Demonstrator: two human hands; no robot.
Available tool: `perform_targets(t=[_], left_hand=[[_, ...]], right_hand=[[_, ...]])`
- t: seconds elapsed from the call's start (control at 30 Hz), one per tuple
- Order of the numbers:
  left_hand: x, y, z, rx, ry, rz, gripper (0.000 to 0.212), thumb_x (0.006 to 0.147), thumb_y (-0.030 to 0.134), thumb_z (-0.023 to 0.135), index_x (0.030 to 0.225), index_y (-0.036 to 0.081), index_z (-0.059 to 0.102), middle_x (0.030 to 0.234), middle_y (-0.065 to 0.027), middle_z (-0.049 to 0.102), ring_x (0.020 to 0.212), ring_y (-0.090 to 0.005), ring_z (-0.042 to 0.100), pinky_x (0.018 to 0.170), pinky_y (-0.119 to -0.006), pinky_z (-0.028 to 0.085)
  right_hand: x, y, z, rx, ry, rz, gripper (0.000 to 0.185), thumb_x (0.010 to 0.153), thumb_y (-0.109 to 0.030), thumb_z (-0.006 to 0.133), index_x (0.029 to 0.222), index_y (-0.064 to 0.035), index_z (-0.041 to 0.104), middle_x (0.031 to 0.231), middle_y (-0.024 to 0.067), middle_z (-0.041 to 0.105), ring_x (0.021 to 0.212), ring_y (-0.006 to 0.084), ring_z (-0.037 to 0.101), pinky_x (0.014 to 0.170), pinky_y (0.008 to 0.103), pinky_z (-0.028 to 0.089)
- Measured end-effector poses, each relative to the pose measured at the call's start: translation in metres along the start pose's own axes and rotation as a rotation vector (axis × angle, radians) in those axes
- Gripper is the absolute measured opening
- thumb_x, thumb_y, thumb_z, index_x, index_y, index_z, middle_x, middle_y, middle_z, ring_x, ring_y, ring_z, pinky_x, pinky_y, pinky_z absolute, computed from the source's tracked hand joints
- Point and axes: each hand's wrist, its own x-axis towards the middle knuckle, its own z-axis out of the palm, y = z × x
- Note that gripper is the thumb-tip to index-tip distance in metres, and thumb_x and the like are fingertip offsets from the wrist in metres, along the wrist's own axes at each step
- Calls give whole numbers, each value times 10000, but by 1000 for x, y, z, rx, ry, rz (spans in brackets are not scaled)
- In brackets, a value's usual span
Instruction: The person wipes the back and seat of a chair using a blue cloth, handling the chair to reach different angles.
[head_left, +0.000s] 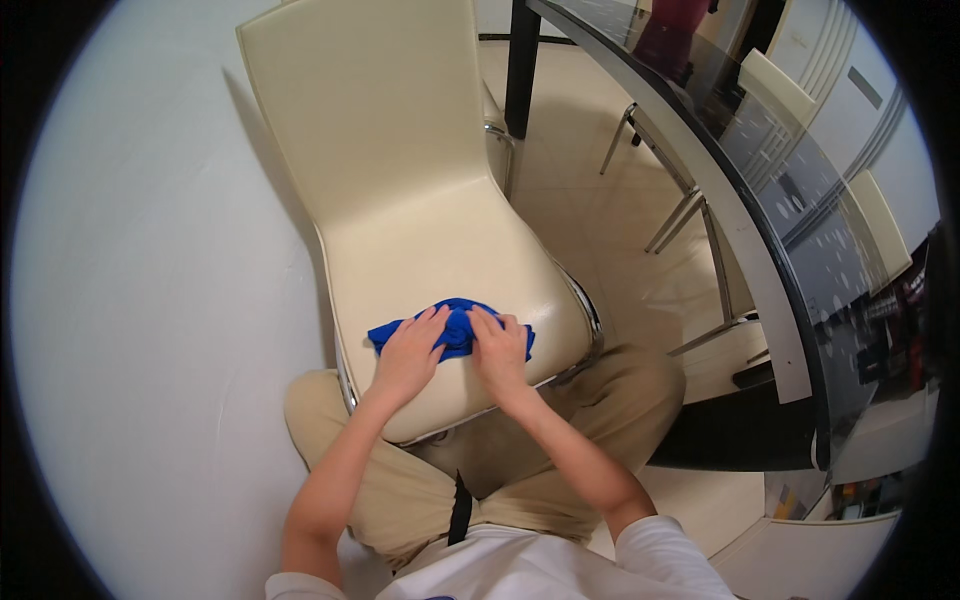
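A cream, leather-like chair (427, 247) with a chrome frame stands right before me, its tall back away from me. On the front half of its seat lies a bunched blue cloth (459, 334). My left hand (409, 356) rests on the cloth's left part, fingers spread over it. My right hand (501, 351) presses on the right part, its fingers curled on the folds. The two hands are a small gap apart, with the crumpled middle of the cloth showing between them. The underside of the cloth is hidden.
A white wall (150, 300) rises close on the left. To the right stands a glass-topped table (787, 202) with a dark edge and black legs (523, 75). Other cream chairs (881, 225) stand around it on the tiled floor (577, 202). Part of a person in dark red (671, 30) shows at the top.
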Motion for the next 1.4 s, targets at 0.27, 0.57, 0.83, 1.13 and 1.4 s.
perform_targets(t=[0.27, 0.57, 0.83, 1.13, 1.4], left_hand=[[-47, -4, -16, 90, 28, -55, 584, 827, 80, 639, 1374, 44, 439, 1418, -103, 468, 1300, -283, 445, 1054, -414, 373], [-30, 3, -15, -54, 140, -93, 575, 820, 18, 606, 1371, 30, 442, 1370, -158, 501, 1261, -346, 466, 1044, -439, 371], [26, -11, -7, -36, -43, -68, 486, 901, 158, 583, 1366, 73, 468, 1395, -108, 495, 1303, -305, 439, 1066, -469, 352], [6, -16, -16, -92, -158, 36, 507, 848, 126, 643, 1340, 108, 519, 1432, -18, 478, 1338, -239, 418, 1099, -456, 319], [-23, -34, -35, -107, -209, 44, 497, 826, 116, 657, 1311, 135, 549, 1431, -2, 479, 1342, -220, 410, 1098, -452, 326]], right_hand=[[-12, -32, 2, 145, -39, -86, 479, 695, -15, 648, 1168, -86, 623, 1233, 42, 617, 993, 280, 549, 851, 405, 430], [45, 24, -24, 102, -136, -502, 447, 738, -69, 590, 1184, -86, 598, 1265, 45, 589, 1108, 246, 541, 874, 375, 445], [80, 77, -8, 403, -411, -214, 340, 853, -218, 655, 1173, -104, 638, 1272, 69, 605, 1252, 321, 482, 1065, 464, 339], [10, 31, -9, 221, -106, -26, 437, 776, -133, 686, 1197, -64, 592, 1285, 116, 584, 1230, 352, 496, 1011, 486, 379], [-27, -34, 3, 193, -22, 80, 509, 762, -95, 654, 1249, -1, 539, 1342, 155, 529, 1247, 364, 466, 1008, 479, 360]])
